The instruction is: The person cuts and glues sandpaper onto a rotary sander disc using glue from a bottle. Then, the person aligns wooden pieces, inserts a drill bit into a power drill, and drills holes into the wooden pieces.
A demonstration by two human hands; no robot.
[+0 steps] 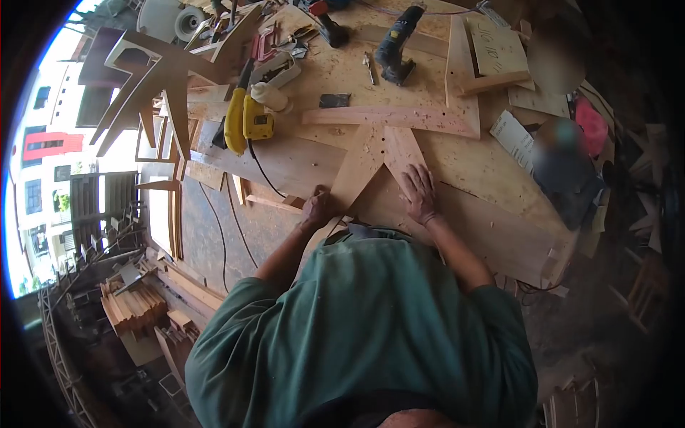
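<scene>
In front of me on the workbench lies a forked wooden piece [362, 158], two splayed legs meeting at a long crosspiece [421, 120] dusted with shavings. My left hand [319, 208] is closed at the lower end of the left leg, its fingers curled against the wood and partly hidden. Flat on the right leg rests my right hand [419, 192], its fingers stretched out. A few dark holes show near the joint. Beneath the piece runs a wide board [485, 232] along the bench's near edge.
Left of the crosspiece sits a yellow corded power tool [246, 123] beside a white bottle [271, 97]. Cordless drills [396, 46] stand at the back. Cut wooden parts [153, 78] rise at the left. A blurred person [567, 167] is at the right; cords hang near my left arm.
</scene>
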